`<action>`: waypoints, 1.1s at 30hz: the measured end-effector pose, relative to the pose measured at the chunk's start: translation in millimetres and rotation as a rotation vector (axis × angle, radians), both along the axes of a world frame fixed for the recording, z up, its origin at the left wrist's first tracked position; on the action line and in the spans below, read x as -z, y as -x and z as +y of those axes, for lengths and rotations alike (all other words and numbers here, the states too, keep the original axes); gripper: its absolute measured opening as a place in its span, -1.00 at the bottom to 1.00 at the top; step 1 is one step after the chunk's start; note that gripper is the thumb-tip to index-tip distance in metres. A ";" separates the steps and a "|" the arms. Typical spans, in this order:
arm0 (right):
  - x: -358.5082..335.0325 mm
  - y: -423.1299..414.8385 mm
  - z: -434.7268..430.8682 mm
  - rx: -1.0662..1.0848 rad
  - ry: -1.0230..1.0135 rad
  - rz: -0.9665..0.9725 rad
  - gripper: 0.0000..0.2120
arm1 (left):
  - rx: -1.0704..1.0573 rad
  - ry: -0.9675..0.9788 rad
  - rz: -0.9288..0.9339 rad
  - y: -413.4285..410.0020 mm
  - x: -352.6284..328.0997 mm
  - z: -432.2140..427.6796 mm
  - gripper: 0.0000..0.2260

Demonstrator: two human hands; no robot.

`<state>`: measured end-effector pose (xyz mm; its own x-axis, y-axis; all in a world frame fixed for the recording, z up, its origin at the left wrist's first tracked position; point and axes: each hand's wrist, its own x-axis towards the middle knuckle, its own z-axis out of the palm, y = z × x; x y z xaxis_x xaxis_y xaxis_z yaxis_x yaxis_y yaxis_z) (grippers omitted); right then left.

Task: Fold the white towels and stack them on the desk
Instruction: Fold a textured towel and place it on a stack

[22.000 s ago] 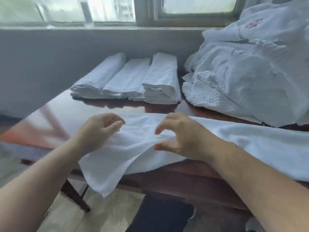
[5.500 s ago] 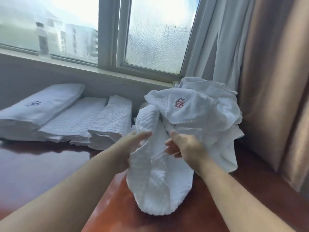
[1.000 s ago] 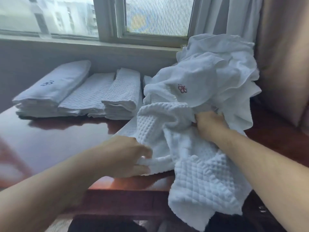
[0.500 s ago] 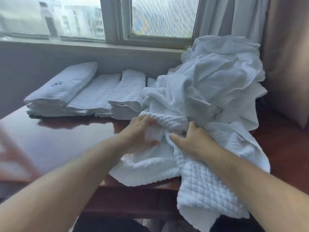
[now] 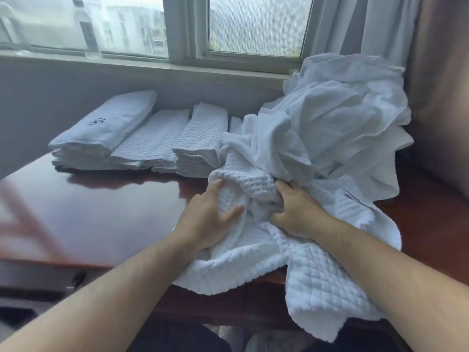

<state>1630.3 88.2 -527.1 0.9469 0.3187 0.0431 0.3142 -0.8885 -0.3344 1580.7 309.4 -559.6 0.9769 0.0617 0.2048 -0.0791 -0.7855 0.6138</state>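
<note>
Both hands, left (image 5: 208,219) and right (image 5: 295,212), grip the waffle towel (image 5: 256,189), fingers curled into it. Folded stacks (image 5: 142,141) lie at ten o'clock on the table (image 5: 101,212); loose pile (image 5: 337,123) at one.

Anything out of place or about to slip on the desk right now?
The waffle towel that both hands grip, left hand and right hand, spills over the desk's front edge, crumpled. The unfolded pile behind is heaped loosely. The folded stacks look tidy.

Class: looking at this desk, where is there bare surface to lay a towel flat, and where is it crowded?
Free: the polished desk in front of the folded stacks, left of the left hand. Crowded: the right half, under the unfolded pile and the waffle towel both hands grip.
</note>
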 end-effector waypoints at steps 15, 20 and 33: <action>10.8 26.6 -5.3 0.038 -0.406 0.044 -0.81 | -0.163 0.436 0.291 -2.9 -24.4 4.7 -0.18; -0.5 7.5 -27.9 0.139 -0.092 0.063 -0.66 | 0.046 0.392 0.185 -1.0 -26.2 -9.0 -0.58; 16.5 -8.2 1.7 0.398 -0.039 -0.163 -0.49 | -0.215 0.172 0.181 24.4 -21.0 33.6 -0.76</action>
<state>1638.5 89.9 -543.6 0.9755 -0.0752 0.2069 0.0007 -0.9388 -0.3446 1556.3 342.9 -538.6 0.9573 0.2891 -0.0021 0.1998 -0.6561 0.7278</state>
